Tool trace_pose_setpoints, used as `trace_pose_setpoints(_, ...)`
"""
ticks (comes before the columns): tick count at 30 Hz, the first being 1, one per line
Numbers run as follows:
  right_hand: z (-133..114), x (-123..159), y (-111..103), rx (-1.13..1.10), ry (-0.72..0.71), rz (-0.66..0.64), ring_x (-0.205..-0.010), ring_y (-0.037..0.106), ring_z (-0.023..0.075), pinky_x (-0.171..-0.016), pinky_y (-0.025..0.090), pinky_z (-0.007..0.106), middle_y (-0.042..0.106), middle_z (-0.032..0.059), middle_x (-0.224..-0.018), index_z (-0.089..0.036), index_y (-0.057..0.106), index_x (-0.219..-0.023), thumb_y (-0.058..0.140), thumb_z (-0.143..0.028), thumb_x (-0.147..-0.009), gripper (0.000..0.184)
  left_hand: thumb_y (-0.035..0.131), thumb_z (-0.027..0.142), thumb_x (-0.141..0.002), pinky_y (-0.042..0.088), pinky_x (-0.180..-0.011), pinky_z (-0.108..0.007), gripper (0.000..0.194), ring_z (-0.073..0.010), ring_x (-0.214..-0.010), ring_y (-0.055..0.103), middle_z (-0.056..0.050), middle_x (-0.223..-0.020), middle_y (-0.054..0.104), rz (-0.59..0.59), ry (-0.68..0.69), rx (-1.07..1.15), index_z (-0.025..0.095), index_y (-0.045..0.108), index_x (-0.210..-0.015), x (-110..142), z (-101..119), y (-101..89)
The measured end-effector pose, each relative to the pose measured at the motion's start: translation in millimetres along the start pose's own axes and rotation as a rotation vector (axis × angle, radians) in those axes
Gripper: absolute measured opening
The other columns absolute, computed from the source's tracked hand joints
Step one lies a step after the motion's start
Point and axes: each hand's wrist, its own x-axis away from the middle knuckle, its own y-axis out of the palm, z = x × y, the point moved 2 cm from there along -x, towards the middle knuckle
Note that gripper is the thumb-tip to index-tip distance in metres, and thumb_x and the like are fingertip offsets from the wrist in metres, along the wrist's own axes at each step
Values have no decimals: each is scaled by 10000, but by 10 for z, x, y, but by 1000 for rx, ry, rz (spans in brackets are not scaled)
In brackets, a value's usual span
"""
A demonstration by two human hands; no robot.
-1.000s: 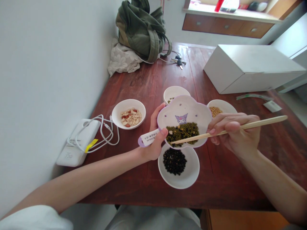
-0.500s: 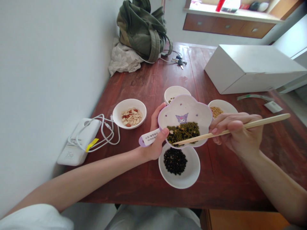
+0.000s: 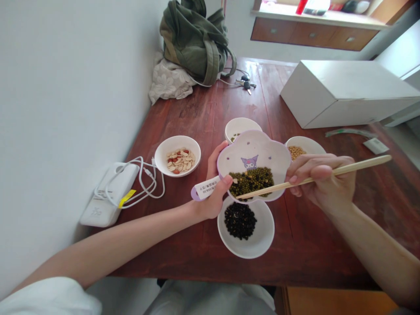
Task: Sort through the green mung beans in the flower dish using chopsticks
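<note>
My left hand (image 3: 216, 188) grips the handle side of a flower-shaped bowl (image 3: 259, 148) with a purple rim, tilted toward me. Green beans (image 3: 254, 181) with a few darker and paler bits lie along its lower side. Chopsticks (image 3: 344, 171) are pinched in my right hand (image 3: 321, 179), their tips among the beans near my left thumb. Just beneath the held bowl stands a white bowl of black beans (image 3: 241, 221). Behind it, partly hidden, are a white bowl (image 3: 234, 127) with a few green beans and another with yellow soybeans (image 3: 297, 152).
At left, a white bowl holds peanut pieces (image 3: 180, 161), beside a white power bank (image 3: 110, 197) with a coiled cable. A green bag (image 3: 193, 43), keys (image 3: 246, 84) and a large white box (image 3: 348, 94) sit farther back on the wooden table (image 3: 183, 116).
The chopsticks' rear end and my right hand have shifted very slightly left. The bowl stays in my left hand, and the beans look almost the same.
</note>
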Motion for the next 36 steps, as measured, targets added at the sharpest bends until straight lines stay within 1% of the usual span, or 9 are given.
trace_pose_setpoints(4,-11,-8,-6,4,-8,-23,-375,631,151,-281,461,240,775,87,-643,-184,900,-720,836,-552,-973,451,734,648,-1027,466,-1344,-564,813,-373,-1559,628,-118,-1544,760,-8,0,17,316,486,-1726,9,-15,-17)
trace_pose_setpoints(10,-21,-23,-49,2,-43,-42,-349,606,151,-257,446,246,766,85,-616,-195,879,-673,820,-605,-967,508,760,675,-992,473,-1338,-575,839,-391,-1569,617,-115,-1522,773,6,16,-3,326,508,-1712,-3,-12,-21)
trace_pose_setpoints(12,-39,-35,-76,-5,-44,-27,-336,587,148,-246,428,248,757,87,-600,-194,859,-643,809,-626,-968,544,739,654,-1013,466,-1344,-577,817,-383,-1579,607,-112,-1525,773,-9,13,-6,325,495,-1720,-9,2,-10)
trace_pose_setpoints(14,-64,-47,-108,18,-41,18,-336,580,144,-247,415,248,751,90,-591,-193,845,-622,810,-633,-965,559,724,640,-1026,462,-1347,-577,799,-378,-1591,595,-106,-1534,767,-15,-1,-15,328,488,-1722,-16,20,3)
trace_pose_setpoints(16,-88,-56,-129,51,-46,55,-345,586,142,-256,416,247,751,89,-592,-195,850,-624,822,-633,-956,551,734,636,-1016,465,-1345,-574,804,-379,-1595,589,-101,-1542,763,-12,-2,-22,329,492,-1718,-23,43,17)
trace_pose_setpoints(19,-99,-60,-117,64,-54,52,-345,590,139,-260,423,249,771,87,-617,-203,874,-655,834,-626,-949,516,739,635,-1009,456,-1351,-570,804,-378,-1607,575,-95,-1563,750,-17,6,-28,330,495,-1712,-32,71,36)
trace_pose_setpoints(26,-48,-41,-62,49,-56,-41,-389,642,158,-289,467,252,789,99,-653,-176,889,-707,848,-552,-963,458,719,636,-1030,451,-1354,-564,768,-370,-1587,597,-100,-1531,770,-30,7,-24,323,516,-1701,-15,45,14)
trace_pose_setpoints(31,-60,-52,-64,48,-42,-44,-360,616,154,-263,443,245,774,94,-625,-181,875,-671,836,-577,-964,494,762,670,-989,493,-1324,-587,824,-394,-1565,616,-117,-1540,761,10,-20,4,326,522,-1699,-12,18,1)
trace_pose_setpoints(36,-65,-56,-58,7,-25,-15,-330,586,149,-244,407,241,760,91,-601,-196,885,-671,845,-593,-950,487,757,683,-987,476,-1346,-587,836,-392,-1579,603,-107,-1564,749,-26,-15,5,336,510,-1706,-7,2,-13)
